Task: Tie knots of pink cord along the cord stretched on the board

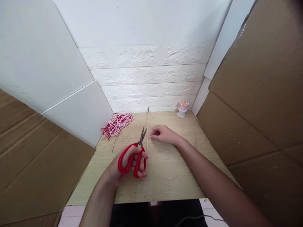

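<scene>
My left hand (136,160) is closed round the red handles of a pair of scissors (127,157). Their dark metal blades point away from me and stand slightly apart, just left of a braided cord (148,123). From a small dark fixing (148,108) at the back edge, this pale pink and white cord runs straight towards me, continuing as a thin light strand (147,186) to the front edge. To the right of the cord, my right hand (163,134) has its fingertips pinched together close beside it. Whatever lies between those fingertips is too small to make out.
A tangled heap of red and pink-white cords (119,124) lies at the back left of the wooden table (175,176). Two stacked thread spools (182,108) stand at the back right. Cardboard panels (248,94) flank both sides, and a white brick-patterned wall (151,75) closes the back.
</scene>
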Motion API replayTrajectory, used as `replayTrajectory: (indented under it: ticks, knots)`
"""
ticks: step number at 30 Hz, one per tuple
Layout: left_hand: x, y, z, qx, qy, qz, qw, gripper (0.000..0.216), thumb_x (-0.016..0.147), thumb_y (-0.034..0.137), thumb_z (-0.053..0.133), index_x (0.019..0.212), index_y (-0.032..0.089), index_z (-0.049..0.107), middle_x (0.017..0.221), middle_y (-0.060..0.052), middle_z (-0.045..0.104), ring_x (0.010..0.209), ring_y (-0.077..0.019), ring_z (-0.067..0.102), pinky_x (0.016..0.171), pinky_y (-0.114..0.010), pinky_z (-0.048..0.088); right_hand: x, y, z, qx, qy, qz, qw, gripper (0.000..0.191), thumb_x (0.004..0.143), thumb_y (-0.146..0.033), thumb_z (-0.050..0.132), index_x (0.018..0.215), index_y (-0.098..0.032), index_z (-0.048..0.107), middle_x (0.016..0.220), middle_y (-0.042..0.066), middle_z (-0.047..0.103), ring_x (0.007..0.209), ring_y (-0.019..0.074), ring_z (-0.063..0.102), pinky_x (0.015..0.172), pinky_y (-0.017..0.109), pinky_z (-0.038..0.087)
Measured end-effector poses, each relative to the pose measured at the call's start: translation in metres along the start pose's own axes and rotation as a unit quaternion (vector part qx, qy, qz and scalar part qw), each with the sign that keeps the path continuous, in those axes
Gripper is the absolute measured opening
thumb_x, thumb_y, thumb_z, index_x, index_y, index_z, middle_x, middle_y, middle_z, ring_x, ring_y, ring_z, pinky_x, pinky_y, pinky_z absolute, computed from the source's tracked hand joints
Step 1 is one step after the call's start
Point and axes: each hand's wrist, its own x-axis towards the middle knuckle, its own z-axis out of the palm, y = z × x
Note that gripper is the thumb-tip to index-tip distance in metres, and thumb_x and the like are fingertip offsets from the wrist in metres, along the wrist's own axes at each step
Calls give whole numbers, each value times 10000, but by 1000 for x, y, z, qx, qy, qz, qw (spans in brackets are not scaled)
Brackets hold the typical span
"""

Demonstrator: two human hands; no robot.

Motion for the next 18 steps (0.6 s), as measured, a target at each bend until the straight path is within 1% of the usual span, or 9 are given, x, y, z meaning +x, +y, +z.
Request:
replayTrajectory:
  ticks: [4, 8, 12, 15, 18]
  knots:
    - [-1, -9, 0, 13, -18, -51, 998, 426, 832, 473, 537, 966, 83, 645, 588, -80, 613, 495, -206, 616, 474, -271, 484, 0, 0, -1, 20, 3, 9, 1000, 101, 775, -239, 606, 757, -143, 632, 715, -10, 601, 643, 105, 508, 593, 222, 379]
    - [3, -13, -3, 31, -12, -81, 996, 435, 834, 487, 513, 930, 82, 642, 537, -76, 586, 464, -205, 605, 461, -255, 458, 0, -1, -3, 31, 1, 12, 999, 117, 769, -254, 606, 744, -142, 628, 706, -17, 587, 646, 105, 500, 602, 226, 373]
    - [5, -15, -3, 38, -8, -82, 996, 421, 835, 481, 510, 917, 89, 638, 519, -70, 576, 455, -203, 595, 460, -254, 446, 1, -1, -3, 39, 3, 18, 999, 138, 765, -274, 611, 747, -138, 632, 714, -11, 595, 656, 109, 506, 612, 231, 379]
    - [6, -14, 1, 44, -9, -65, 997, 413, 828, 475, 510, 917, 92, 637, 496, -58, 560, 438, -199, 575, 464, -263, 444, 1, 0, -3, 43, 3, 20, 999, 156, 765, -292, 616, 745, -137, 630, 710, -10, 595, 651, 109, 503, 606, 231, 377]
    - [6, -12, 5, 60, 0, -64, 996, 400, 816, 459, 516, 907, 88, 636, 513, -68, 577, 438, -196, 573, 453, -257, 435, 1, 1, -3, 43, 2, 17, 999, 160, 764, -297, 618, 752, -138, 637, 712, -9, 601, 656, 112, 509, 613, 235, 382]
